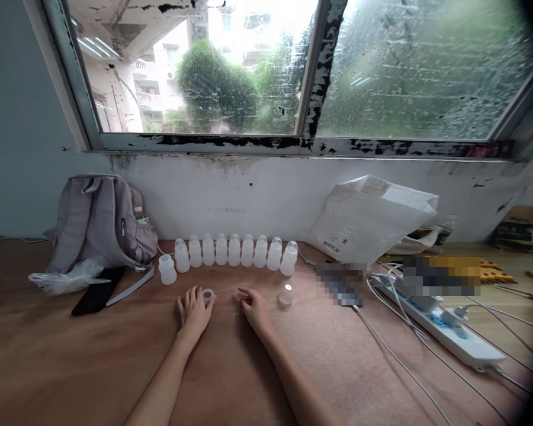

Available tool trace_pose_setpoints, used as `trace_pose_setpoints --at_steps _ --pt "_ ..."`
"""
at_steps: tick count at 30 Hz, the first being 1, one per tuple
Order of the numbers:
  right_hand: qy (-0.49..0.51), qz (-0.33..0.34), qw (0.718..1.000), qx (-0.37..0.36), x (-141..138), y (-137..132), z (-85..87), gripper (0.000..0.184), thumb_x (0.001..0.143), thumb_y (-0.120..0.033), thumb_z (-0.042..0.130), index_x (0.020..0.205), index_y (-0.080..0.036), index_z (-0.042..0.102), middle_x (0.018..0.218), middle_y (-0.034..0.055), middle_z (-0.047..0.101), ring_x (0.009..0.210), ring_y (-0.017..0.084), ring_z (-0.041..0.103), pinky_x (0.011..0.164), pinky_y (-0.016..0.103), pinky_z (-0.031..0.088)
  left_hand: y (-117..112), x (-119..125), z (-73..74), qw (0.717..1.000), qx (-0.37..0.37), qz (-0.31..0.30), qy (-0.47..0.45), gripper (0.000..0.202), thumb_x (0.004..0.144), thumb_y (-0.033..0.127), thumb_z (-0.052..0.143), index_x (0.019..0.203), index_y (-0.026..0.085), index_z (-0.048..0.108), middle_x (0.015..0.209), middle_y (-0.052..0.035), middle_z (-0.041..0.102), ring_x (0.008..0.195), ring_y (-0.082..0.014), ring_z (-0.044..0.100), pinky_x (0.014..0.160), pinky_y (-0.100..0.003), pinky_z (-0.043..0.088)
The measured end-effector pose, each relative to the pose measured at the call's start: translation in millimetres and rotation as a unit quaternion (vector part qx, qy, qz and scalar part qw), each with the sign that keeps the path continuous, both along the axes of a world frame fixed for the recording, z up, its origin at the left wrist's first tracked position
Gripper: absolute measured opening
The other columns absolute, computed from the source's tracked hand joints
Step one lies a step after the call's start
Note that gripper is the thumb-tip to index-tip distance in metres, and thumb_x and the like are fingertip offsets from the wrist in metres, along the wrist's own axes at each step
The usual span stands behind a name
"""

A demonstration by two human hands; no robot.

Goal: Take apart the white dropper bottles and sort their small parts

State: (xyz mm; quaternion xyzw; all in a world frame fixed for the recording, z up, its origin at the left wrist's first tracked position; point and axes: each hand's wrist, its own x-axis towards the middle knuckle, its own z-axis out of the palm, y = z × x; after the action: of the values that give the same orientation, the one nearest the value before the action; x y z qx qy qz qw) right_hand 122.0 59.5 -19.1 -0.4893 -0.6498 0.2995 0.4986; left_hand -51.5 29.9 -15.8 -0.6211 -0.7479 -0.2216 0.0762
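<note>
My left hand (pixel 194 310) rests on the wooden table, with a translucent white bottle ring (pixel 208 293) between its thumb and index finger. To its right, my right hand (pixel 256 312) has its fingers closed at a small clear piece (pixel 238 294), partly hidden by them; its exact kind I cannot make out. An uncapped frosted baby bottle (pixel 167 270) stands upright beyond my left hand. From there a curved row of capped baby bottles (pixel 234 251) runs along the wall side. Right of my right hand lie a clear round cap (pixel 285 299) and a small white disc (pixel 288 287).
A grey backpack (pixel 100 222), a clear plastic bag (pixel 68 277) and a black phone (pixel 98 293) are on the left. On the right are a white bag (pixel 368 216), a blurred device (pixel 342 284) with a cable, and a white power strip (pixel 466 346) with loose cords.
</note>
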Motion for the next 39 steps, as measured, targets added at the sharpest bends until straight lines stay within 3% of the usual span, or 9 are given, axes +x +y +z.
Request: trace_pose_setpoints --at_steps 5,11,18,21,25,27,34,39 --pt "-0.008 0.008 1.0 0.015 -0.7 -0.1 -2.6 0.037 0.064 -0.007 0.044 0.095 -0.016 0.061 0.099 0.0083 0.06 0.081 0.017 0.059 0.071 0.029 0.049 -0.4 -4.9 3.2 0.999 -0.016 0.041 -0.004 0.05 0.082 0.043 0.035 0.12 0.01 0.042 0.122 -0.0189 0.045 0.112 -0.0295 0.038 0.092 -0.051 0.023" --pt "-0.017 0.008 0.999 0.045 0.3 3.3 -9.6 0.039 0.064 -0.004 0.041 0.096 -0.015 0.059 0.098 0.0087 0.06 0.089 0.018 0.058 0.078 0.031 0.047 -1.4 -7.5 7.4 0.999 0.002 0.036 0.009 0.047 0.083 0.038 0.035 0.121 0.011 0.04 0.119 -0.0164 0.049 0.107 -0.0274 0.043 0.088 -0.044 0.03" --pt "-0.12 -0.01 0.989 0.081 -5.2 2.4 -15.6 0.045 0.063 -0.003 0.045 0.105 -0.016 0.055 0.11 0.0109 0.055 0.107 0.023 0.047 0.092 0.039 0.036 0.3 -15.8 9.3 0.999 0.014 0.046 0.013 0.043 0.08 0.034 0.039 0.118 0.014 0.042 0.116 -0.0131 0.05 0.099 -0.0252 0.047 0.082 -0.038 0.034" --pt "-0.12 -0.034 0.988 0.086 -5.4 0.4 -13.3 0.044 0.063 -0.004 0.044 0.105 -0.015 0.051 0.105 0.0114 0.055 0.101 0.022 0.048 0.088 0.037 0.039 1.2 -19.2 9.3 0.998 0.011 0.056 0.011 0.041 0.08 0.031 0.039 0.118 0.015 0.043 0.115 -0.0125 0.05 0.097 -0.0247 0.048 0.081 -0.037 0.035" --pt "-0.124 -0.055 0.988 0.069 -2.5 -2.7 -5.4 0.022 0.067 -0.006 0.043 0.079 -0.018 0.056 0.082 0.0063 0.057 0.081 0.02 0.052 0.075 0.032 0.043 3.0 -21.7 8.1 0.998 0.013 0.062 0.007 0.041 0.079 0.029 0.04 0.118 0.016 0.043 0.115 -0.0121 0.05 0.098 -0.0248 0.048 0.081 -0.037 0.035" --pt "-0.131 -0.044 0.988 0.062 -1.6 -3.7 -2.8 0.019 0.067 -0.006 0.043 0.071 -0.019 0.057 0.079 0.0061 0.058 0.08 0.02 0.052 0.074 0.031 0.042 3.5 -22.0 7.7 0.998 0.013 0.061 0.003 0.04 0.078 0.028 0.041 0.117 0.017 0.044 0.113 -0.0121 0.051 0.098 -0.0248 0.048 0.081 -0.037 0.035" --pt "-0.129 -0.006 0.99 0.063 -3.0 -4.7 -4.2 0.022 0.07 -0.009 0.046 0.078 -0.02 0.063 0.089 0.0082 0.062 0.091 0.022 0.051 0.081 0.033 0.04 2.1 -21.4 8.1 0.998 0.019 0.053 0.004 0.039 0.078 0.027 0.04 0.115 0.015 0.045 0.108 -0.0116 0.055 0.096 -0.0254 0.048 0.081 -0.038 0.034" --pt "-0.083 -0.049 0.994 0.057 -0.1 -6.1 -1.4 0.023 0.069 -0.01 0.045 0.08 -0.019 0.063 0.091 0.0082 0.06 0.091 0.021 0.052 0.081 0.033 0.04 1.9 -22.2 7.4 0.998 0.015 0.06 0.009 0.04 0.078 0.022 0.038 0.117 0.016 0.043 0.115 -0.0117 0.05 0.098 -0.0248 0.048 0.081 -0.038 0.035"
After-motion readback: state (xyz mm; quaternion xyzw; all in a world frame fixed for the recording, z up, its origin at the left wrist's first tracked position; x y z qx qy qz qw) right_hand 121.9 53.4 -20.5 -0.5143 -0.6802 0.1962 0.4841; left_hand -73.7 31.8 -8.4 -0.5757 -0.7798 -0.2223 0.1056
